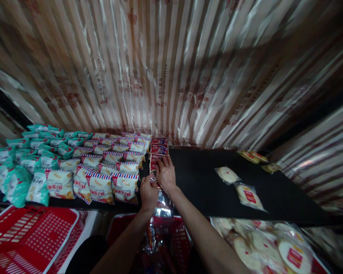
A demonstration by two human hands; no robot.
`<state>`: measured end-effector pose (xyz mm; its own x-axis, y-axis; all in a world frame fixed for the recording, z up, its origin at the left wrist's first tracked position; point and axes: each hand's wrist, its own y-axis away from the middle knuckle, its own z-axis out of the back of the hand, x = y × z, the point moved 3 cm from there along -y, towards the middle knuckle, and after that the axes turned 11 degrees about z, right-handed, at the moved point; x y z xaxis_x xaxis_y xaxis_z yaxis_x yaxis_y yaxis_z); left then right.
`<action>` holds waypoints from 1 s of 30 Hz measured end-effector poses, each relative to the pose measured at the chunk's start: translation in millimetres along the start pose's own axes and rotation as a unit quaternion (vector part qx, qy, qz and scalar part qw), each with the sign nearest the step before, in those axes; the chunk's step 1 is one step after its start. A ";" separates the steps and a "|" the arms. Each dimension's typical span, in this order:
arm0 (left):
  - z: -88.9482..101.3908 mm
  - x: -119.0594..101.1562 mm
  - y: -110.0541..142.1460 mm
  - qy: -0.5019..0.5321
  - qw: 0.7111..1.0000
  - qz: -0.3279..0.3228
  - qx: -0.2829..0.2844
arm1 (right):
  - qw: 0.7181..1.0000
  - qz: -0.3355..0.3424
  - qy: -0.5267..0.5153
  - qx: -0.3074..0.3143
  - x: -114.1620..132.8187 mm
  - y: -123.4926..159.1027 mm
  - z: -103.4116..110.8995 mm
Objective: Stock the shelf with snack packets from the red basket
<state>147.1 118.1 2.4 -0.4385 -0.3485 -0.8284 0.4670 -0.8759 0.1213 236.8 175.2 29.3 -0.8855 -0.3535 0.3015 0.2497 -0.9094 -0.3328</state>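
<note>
A column of red packets (159,146) lies at the back of the black shelf, running toward me. My right hand (166,174) rests on its near part, fingers stretched forward over the red wrappers. Just left of it and closer to me, my left hand (149,193) is closed, thumb and fingers pinching the edge of the packet strip. Below the hands, a shiny silver packet strip (163,205) hangs over the shelf edge into a red basket (180,234). Its link with the red packets is hidden under my hands.
White snack bags (125,188) with striped tops stand in rows to the left, with teal bags (37,186) beyond. Round wrapped flat cakes (228,175) lie right on the black shelf (197,179). A red basket (31,236) sits lower left; more wrapped cakes (254,243) fill the lower right.
</note>
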 end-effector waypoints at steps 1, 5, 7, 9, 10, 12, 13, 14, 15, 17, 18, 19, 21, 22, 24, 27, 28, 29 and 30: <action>-0.3 0.6 -0.4 0.001 1.000 0.003 0.002 | 1.000 -0.004 -0.005 0.011 1.7 -2.8 -1.0; -1.4 2.4 -1.3 -0.003 1.000 0.015 0.020 | 0.999 -0.010 -0.019 0.033 6.7 -12.2 -4.2; -1.4 2.4 -0.8 -0.007 0.999 0.019 0.027 | 0.999 -0.005 -0.020 0.041 7.5 -15.6 -7.2; -1.2 2.3 0.5 -0.006 0.999 0.019 0.029 | 0.999 -0.003 -0.015 0.050 6.3 -17.6 -11.5; -1.2 2.2 1.5 -0.005 0.999 0.018 0.028 | 0.999 -0.002 -0.013 0.053 5.2 -18.1 -13.8; -1.5 2.3 4.0 -0.004 1.000 0.016 0.023 | 0.999 0.000 -0.006 0.054 2.6 -18.2 -18.2; -2.0 2.4 5.4 -0.006 1.000 0.016 0.021 | 0.999 0.002 -0.003 0.054 1.4 -17.9 -20.0; -2.6 2.6 6.9 -0.008 1.000 0.017 0.019 | 0.999 0.003 0.000 0.054 0.3 -17.5 -21.5; -3.3 2.8 8.3 -0.012 1.000 0.017 0.018 | 0.999 0.004 0.002 0.054 -0.5 -17.0 -22.6; -4.7 3.3 10.9 -0.022 1.000 0.017 0.015 | 0.998 0.005 0.005 0.057 -1.5 -16.1 -23.8; -5.3 3.6 12.1 -0.028 0.999 0.016 0.011 | 0.998 0.006 0.005 0.059 -1.6 -15.7 -24.1; -5.7 3.8 13.2 -0.036 0.999 0.013 0.004 | 0.998 0.006 0.005 0.060 -1.6 -15.5 -24.0; -5.7 3.8 15.7 -0.053 0.998 -0.005 -0.017 | 0.998 0.003 0.006 0.063 -1.2 -15.4 -23.5; -5.6 3.7 17.1 -0.060 0.998 -0.020 -0.027 | 0.998 0.001 0.006 0.064 -1.0 -15.4 -23.2; -5.5 3.5 20.1 -0.069 0.996 -0.052 -0.040 | 0.998 -0.004 0.007 0.067 -0.7 -15.6 -22.8; -6.5 4.2 24.1 -0.070 0.993 -0.087 -0.026 | 0.998 -0.007 0.006 0.069 -1.4 -15.9 -24.2; -6.9 4.7 25.1 -0.070 0.993 -0.093 -0.018 | 0.998 -0.007 0.006 0.069 -1.9 -16.0 -25.2; -7.3 5.2 25.9 -0.072 0.993 -0.096 -0.010 | 0.998 -0.006 0.006 0.067 -2.6 -16.0 -26.3; -7.6 5.8 26.3 -0.076 0.993 -0.096 -0.004 | 0.998 -0.005 0.007 0.066 -3.2 -16.0 -27.4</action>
<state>162.7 95.5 -3.4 -0.6297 -0.2229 -0.7442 0.3694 -0.9286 -0.0344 224.8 196.9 9.1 -0.8931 -0.3421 0.2921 0.2895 -0.9341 -0.2088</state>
